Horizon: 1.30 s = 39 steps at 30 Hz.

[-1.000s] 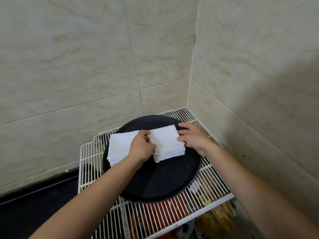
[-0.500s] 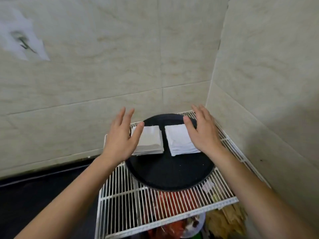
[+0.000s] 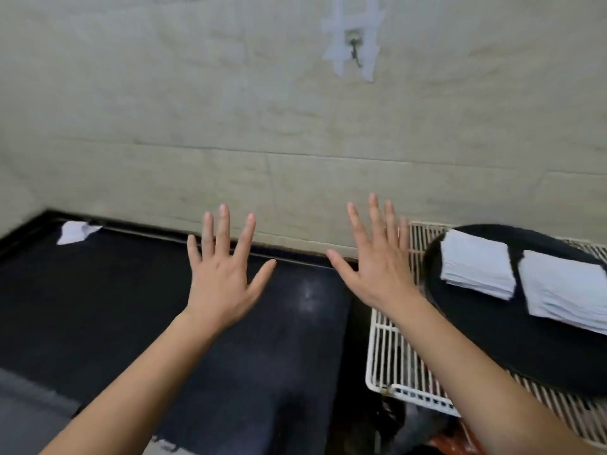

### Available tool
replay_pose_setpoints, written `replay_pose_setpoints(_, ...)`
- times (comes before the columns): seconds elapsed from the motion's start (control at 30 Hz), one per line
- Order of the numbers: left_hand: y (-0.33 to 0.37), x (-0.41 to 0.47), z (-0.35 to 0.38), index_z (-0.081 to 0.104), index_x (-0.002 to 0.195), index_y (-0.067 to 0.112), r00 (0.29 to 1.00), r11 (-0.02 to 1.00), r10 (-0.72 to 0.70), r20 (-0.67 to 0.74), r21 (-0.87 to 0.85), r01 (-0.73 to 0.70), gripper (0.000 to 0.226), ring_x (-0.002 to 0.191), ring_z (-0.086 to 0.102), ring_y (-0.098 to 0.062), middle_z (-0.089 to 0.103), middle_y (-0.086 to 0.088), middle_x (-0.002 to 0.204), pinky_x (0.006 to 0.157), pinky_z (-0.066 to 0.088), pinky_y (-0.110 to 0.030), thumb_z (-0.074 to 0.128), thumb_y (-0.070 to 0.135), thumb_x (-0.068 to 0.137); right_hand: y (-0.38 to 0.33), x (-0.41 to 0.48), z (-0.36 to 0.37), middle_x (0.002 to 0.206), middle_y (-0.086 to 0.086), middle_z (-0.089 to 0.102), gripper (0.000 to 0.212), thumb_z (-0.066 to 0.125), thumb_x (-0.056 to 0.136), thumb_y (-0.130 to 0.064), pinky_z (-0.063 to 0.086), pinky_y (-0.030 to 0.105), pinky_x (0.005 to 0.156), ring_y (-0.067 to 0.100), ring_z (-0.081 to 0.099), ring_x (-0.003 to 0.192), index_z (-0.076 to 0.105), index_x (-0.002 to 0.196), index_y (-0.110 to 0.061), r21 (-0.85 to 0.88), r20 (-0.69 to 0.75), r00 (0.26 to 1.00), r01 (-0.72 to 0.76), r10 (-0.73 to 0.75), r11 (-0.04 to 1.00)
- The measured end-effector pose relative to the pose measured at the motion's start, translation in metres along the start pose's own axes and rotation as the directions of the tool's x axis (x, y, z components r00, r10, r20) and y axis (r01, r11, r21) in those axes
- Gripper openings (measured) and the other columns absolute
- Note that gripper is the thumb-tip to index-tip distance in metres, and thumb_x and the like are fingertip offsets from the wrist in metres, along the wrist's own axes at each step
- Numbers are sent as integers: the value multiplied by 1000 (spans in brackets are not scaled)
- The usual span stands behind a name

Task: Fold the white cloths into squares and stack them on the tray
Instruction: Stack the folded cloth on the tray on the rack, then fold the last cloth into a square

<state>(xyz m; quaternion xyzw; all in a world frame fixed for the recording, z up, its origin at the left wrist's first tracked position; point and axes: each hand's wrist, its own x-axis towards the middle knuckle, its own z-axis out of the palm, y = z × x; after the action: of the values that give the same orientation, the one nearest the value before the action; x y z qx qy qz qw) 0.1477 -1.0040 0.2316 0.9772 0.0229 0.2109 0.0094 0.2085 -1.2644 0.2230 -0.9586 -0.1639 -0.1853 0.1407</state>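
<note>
A round black tray (image 3: pixel 486 333) sits on a white wire rack (image 3: pixel 391 356) at the right. On it lie two stacks of folded white cloths, the left stack (image 3: pixel 476 264) and the right stack (image 3: pixel 565 290) side by side. My left hand (image 3: pixel 223 274) hovers over the black counter with fingers spread and holds nothing. My right hand (image 3: pixel 374 261) is also spread and empty, just left of the tray. A crumpled white cloth (image 3: pixel 75 232) lies at the counter's far left, against the wall.
A black counter (image 3: pixel 138 307) fills the left and middle. A tiled wall stands behind, with a small hook (image 3: pixel 354 49) on it. Under the wire rack, red and dark items show through the bars.
Both hands let go of the stacks and moved left off the tray, fingers spread. The view swung left, so the tray now sits at the right edge.
</note>
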Motion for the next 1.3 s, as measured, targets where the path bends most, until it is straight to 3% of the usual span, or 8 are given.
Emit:
replay_pose_setpoints(0.27, -257, -109, -58, 15, 158, 25, 961, 950, -263, -79, 150, 273, 85, 151, -4, -39, -7, -14, 165, 111, 18, -70, 33, 70, 88, -273, 25, 71, 164, 10, -23, 87, 35, 93, -71, -4, 60, 120, 37, -20, 150, -4, 159, -29, 64, -27, 970, 243, -241, 968)
replay_pose_setpoints(0.5, -433, -190, -102, 17, 158, 25, 895, 862, -430, -118, 243, 446, 87, 151, -4, -39, -5, -14, 165, 111, 16, -71, 28, 74, 86, -483, 26, 125, 166, 12, -15, 84, 35, 94, -68, 1, 61, 121, 40, -13, 151, 3, 160, -27, 98, 7, 870, 491, -494, 866)
replay_pose_setpoints(0.77, -543, -215, -69, 13, 158, 26, 867, 815, -498, 10, 348, 464, 86, 151, -7, -38, -8, -14, 165, 113, 15, -69, 23, 76, 89, -580, 46, 205, 166, 14, -12, 85, 35, 93, -68, 9, 64, 119, 43, -8, 151, 3, 160, -25, 24, 167, 819, 553, -549, 833)
replay_pose_setpoints(0.93, -604, -191, -48, 11, 158, 26, 888, 830, -460, 3, 356, 429, 84, 151, -7, -37, -6, -14, 165, 115, 12, -68, 24, 74, 90, -631, 78, 254, 166, 15, -12, 86, 34, 94, -68, 8, 63, 119, 43, -7, 151, 3, 160, -24, 44, 148, 817, 557, -557, 829)
replay_pose_setpoints(1.1, -687, -117, -22, 8, 158, 29, 892, 843, -444, 84, 375, 385, 81, 151, -9, -36, -11, -10, 165, 116, 10, -66, 17, 74, 91, -676, 149, 306, 165, 14, -15, 85, 32, 95, -68, 4, 60, 121, 41, -9, 151, 1, 160, -23, 86, 117, 857, 494, -501, 865)
replay_pose_setpoints(1.3, -758, -46, -6, 0, 158, 30, 907, 862, -399, 134, 393, 321, 81, 151, -14, -33, -17, -10, 164, 118, 5, -63, 11, 74, 91, -695, 233, 344, 166, 15, -10, 84, 32, 94, -67, 10, 60, 121, 43, -2, 151, 7, 160, -21, 75, 143, 903, 399, -406, 914)
